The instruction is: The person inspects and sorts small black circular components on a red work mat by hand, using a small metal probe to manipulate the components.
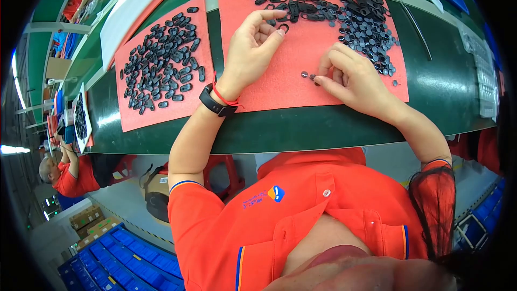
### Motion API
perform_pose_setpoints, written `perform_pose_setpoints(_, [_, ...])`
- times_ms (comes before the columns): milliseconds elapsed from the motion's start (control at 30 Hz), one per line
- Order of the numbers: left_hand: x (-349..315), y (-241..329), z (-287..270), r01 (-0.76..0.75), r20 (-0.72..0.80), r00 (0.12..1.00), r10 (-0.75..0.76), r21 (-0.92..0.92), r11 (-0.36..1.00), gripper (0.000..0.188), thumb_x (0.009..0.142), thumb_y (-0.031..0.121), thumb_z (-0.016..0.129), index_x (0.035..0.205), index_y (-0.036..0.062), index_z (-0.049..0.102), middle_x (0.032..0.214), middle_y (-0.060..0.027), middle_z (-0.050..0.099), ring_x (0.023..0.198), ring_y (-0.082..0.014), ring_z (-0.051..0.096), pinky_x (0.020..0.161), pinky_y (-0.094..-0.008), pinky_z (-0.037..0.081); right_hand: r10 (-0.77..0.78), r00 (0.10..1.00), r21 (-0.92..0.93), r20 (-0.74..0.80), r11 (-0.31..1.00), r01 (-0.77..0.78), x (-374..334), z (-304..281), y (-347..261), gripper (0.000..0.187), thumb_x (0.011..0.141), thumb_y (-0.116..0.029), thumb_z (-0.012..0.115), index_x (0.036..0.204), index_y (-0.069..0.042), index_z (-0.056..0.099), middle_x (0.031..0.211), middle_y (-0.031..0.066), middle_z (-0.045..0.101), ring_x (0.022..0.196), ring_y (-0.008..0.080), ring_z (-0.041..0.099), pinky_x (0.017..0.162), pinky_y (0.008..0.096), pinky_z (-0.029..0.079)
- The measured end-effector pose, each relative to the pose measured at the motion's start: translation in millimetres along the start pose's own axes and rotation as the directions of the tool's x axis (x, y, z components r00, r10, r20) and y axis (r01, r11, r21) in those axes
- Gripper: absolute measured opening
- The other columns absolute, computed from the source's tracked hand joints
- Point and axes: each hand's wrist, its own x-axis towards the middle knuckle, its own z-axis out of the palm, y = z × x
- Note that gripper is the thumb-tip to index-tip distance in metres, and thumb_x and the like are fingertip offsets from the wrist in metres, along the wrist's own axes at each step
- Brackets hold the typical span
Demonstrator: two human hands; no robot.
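Note:
My left hand [253,48], with a black watch on its wrist, pinches a small black part with a round hole [284,27] between thumb and fingers. It is over the pink foam mat [264,89], beside a pile of similar black oval parts [293,8]. To the right, low over the same mat, my right hand [350,75] has thumb and forefinger closed on a small dark disc [313,77]. Another small disc [304,74] lies just left of those fingertips. A heap of grey-black round discs [366,38] spreads beyond my right hand.
A second pink mat [129,118] on the left carries many black oval pieces [167,57]. Metal tweezers [417,30] lie on the green table [301,127] at right, near a clear plastic tray [482,70]. Another person [70,175] sits at far left.

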Motion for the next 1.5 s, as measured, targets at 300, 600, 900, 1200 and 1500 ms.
perform_pose_setpoints(300, [-8,15,7,0.179,0.063,0.983,-0.172,-0.133,0.975,0.023,0.085,0.008,0.061,0.106,-0.002,0.058,0.079,-0.0044,0.061,0.06,-0.0052,0.055,0.051,-0.0165,0.04,0.031,0.992,0.148,-0.124,0.989,-0.013,0,0,3,0.011,0.075,0.002,0.061,0.075,-0.001,0.051,0.079,0.0051,0.059,0.062,0.0098,0.054,0.053,0.0216,0.046])
perform_pose_setpoints(600, [-7,8,7,0.21,0.165,0.971,-0.171,-0.262,0.942,0.021,0.085,0.006,0.061,0.102,-0.0056,0.06,0.09,-0.0117,0.065,0.072,-0.0133,0.065,0.062,-0.0217,0.053,-0.045,0.99,0.186,-0.134,0.98,0.07,1,0,8,0.008,0.081,0.003,0.059,0.089,0.001,0.06,0.081,0.0054,0.06,0.072,0.0112,0.062,0.061,0.0212,0.051])
perform_pose_setpoints(900, [-13,16,17,0.309,0.256,0.935,-0.245,-0.248,0.918,0.022,0.088,0.008,0.057,0.104,-0.0058,0.058,0.089,-0.0124,0.065,0.075,-0.0153,0.065,0.063,-0.0224,0.053,0.279,0.96,0.605,-0.011,0.767,-0.216,4,-7,4,0.016,0.086,0.0,0.056,0.101,0.004,0.057,0.084,0.0056,0.062,0.069,0.0083,0.061,0.062,0.0213,0.052])
perform_pose_setpoints(1200, [-13,12,16,0.331,0.244,0.93,-0.274,-0.238,0.913,0.024,0.089,0.009,0.056,0.107,-0.0068,0.056,0.093,-0.0139,0.064,0.079,-0.0169,0.065,0.066,-0.023,0.054,0.253,0.962,0.576,-0.104,0.804,-0.149,4,0,8,0.015,0.087,0.0,0.056,0.101,0.004,0.058,0.086,0.005,0.062,0.069,0.0078,0.06,0.063,0.0218,0.052])
perform_pose_setpoints(1500, [-12,11,15,0.345,0.268,0.922,-0.28,-0.242,0.907,0.024,0.089,0.008,0.054,0.107,-0.007,0.056,0.094,-0.0151,0.064,0.081,-0.0186,0.066,0.069,-0.0241,0.055,-0.026,0.98,0.193,-0.199,0.979,0.065,7,-2,16,0.015,0.084,0.0,0.059,0.098,0.0,0.063,0.089,0.0029,0.061,0.062,0.0057,0.055,0.056,0.0185,0.043])
